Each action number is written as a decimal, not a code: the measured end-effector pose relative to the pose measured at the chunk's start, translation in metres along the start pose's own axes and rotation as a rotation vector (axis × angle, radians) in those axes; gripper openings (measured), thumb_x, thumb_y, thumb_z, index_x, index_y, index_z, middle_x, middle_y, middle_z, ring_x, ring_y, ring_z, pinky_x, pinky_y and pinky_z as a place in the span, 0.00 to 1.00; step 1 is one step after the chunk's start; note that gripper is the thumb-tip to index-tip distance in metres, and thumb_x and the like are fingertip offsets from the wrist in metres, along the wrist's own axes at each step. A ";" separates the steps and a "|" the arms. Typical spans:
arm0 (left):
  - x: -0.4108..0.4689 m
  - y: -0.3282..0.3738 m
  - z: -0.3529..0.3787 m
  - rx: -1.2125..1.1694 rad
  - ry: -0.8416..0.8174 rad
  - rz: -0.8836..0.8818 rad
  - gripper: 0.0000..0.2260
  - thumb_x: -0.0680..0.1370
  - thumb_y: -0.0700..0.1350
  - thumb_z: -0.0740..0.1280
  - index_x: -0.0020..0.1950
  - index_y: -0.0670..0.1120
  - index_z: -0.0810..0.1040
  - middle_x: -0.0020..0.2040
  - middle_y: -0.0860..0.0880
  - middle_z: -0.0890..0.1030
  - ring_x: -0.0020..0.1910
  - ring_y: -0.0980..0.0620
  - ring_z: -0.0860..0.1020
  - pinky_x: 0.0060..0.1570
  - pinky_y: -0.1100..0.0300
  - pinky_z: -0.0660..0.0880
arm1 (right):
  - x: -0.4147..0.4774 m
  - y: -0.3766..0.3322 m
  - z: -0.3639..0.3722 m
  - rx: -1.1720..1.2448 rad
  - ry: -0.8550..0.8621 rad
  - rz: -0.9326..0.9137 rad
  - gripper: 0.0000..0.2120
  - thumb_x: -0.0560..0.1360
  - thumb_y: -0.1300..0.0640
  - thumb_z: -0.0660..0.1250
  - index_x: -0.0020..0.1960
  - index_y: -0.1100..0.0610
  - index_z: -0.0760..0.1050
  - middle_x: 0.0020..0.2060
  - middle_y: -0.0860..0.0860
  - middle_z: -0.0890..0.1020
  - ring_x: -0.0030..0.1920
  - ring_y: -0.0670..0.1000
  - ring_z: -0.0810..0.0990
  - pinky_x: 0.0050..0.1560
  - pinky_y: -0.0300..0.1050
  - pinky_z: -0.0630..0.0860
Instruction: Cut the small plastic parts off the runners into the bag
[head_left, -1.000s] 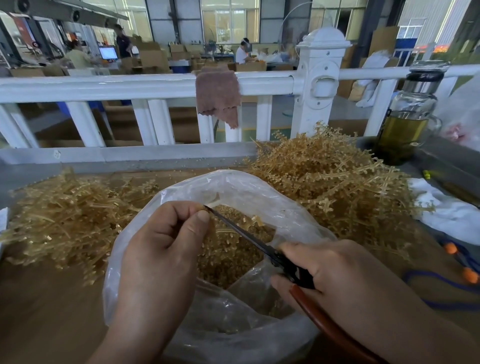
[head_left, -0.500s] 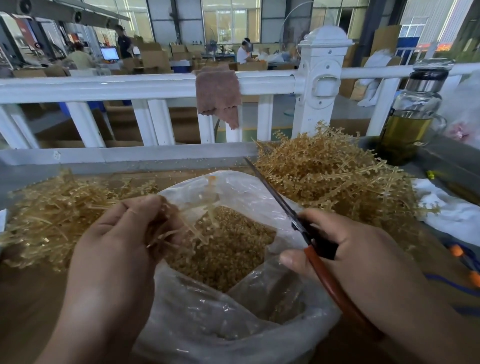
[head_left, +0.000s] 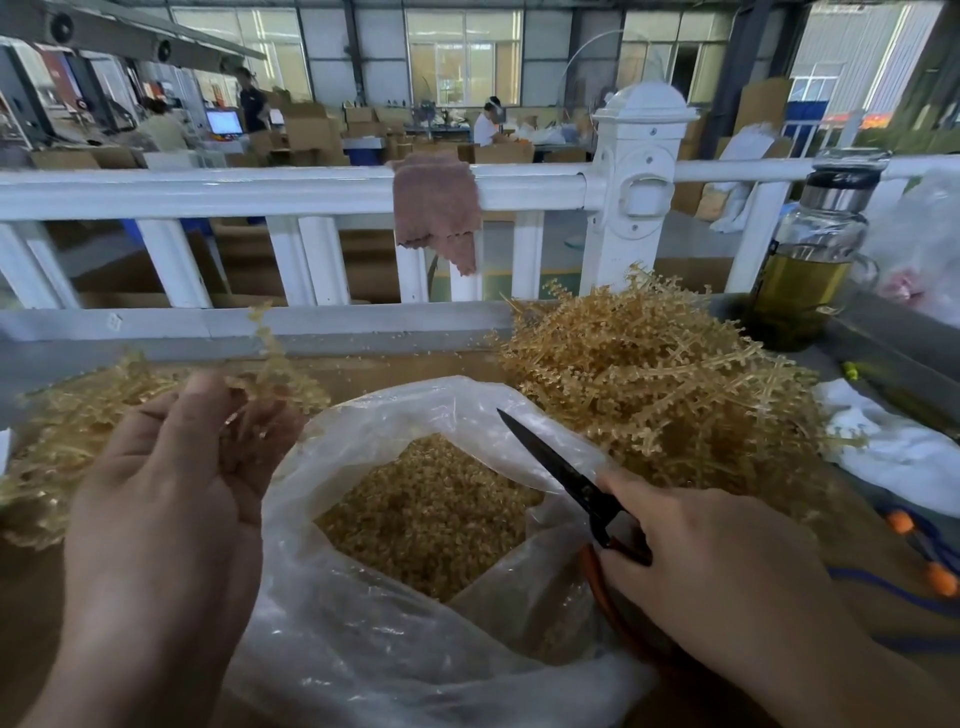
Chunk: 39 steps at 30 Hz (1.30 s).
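A clear plastic bag (head_left: 363, 639) stands open in front of me, with a heap of small amber cut parts (head_left: 431, 514) inside. My left hand (head_left: 171, 493) is over the left pile of runners (head_left: 62, 431), thumb and fingers spread apart. A blurred amber runner (head_left: 270, 348) sticks up beside its fingertips. My right hand (head_left: 727, 566) grips black scissors (head_left: 550, 462) with orange handles. Their blades are together and point up-left over the bag's right rim. A larger pile of runners (head_left: 654, 395) lies behind the right hand.
A white railing (head_left: 311, 192) with a brown cloth (head_left: 436, 208) closes the far edge of the bench. A glass bottle of yellow-green liquid (head_left: 810, 260) stands at the back right. White cloth (head_left: 893, 447) and blue cord with orange pieces (head_left: 930, 561) lie at the right.
My left hand swung left from the bag mouth to the left pile, and its grip on the runner opened. The scissors came off the runner and dropped to the bag's right rim.
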<state>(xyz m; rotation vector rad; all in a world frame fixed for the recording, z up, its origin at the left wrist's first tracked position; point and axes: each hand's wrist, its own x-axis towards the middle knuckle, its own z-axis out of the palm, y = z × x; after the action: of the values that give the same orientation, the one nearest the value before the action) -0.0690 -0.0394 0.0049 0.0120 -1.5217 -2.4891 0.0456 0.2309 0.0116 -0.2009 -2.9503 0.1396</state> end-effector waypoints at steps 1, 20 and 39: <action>-0.003 0.001 0.002 0.092 -0.037 0.017 0.18 0.78 0.57 0.70 0.58 0.44 0.81 0.54 0.42 0.85 0.60 0.40 0.83 0.61 0.38 0.78 | -0.001 0.000 -0.001 -0.010 -0.007 -0.003 0.21 0.75 0.33 0.56 0.65 0.38 0.60 0.42 0.43 0.82 0.43 0.46 0.82 0.36 0.43 0.76; -0.047 -0.001 0.025 1.028 -0.458 0.606 0.06 0.76 0.49 0.71 0.50 0.59 0.85 0.48 0.66 0.84 0.44 0.67 0.82 0.42 0.78 0.71 | -0.003 -0.005 0.000 0.052 0.127 -0.083 0.23 0.73 0.30 0.45 0.63 0.38 0.61 0.49 0.42 0.71 0.49 0.42 0.74 0.35 0.37 0.69; -0.060 0.000 0.033 0.967 -0.571 0.640 0.07 0.78 0.49 0.69 0.42 0.52 0.83 0.35 0.57 0.81 0.39 0.60 0.80 0.35 0.77 0.68 | -0.011 -0.027 -0.004 0.287 0.112 -0.287 0.23 0.76 0.35 0.51 0.64 0.42 0.73 0.53 0.39 0.75 0.52 0.41 0.73 0.50 0.36 0.71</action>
<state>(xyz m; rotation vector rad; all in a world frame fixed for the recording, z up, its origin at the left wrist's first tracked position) -0.0151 0.0013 0.0132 -0.9116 -2.3082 -1.1482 0.0534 0.2030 0.0161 0.2443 -2.7669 0.4870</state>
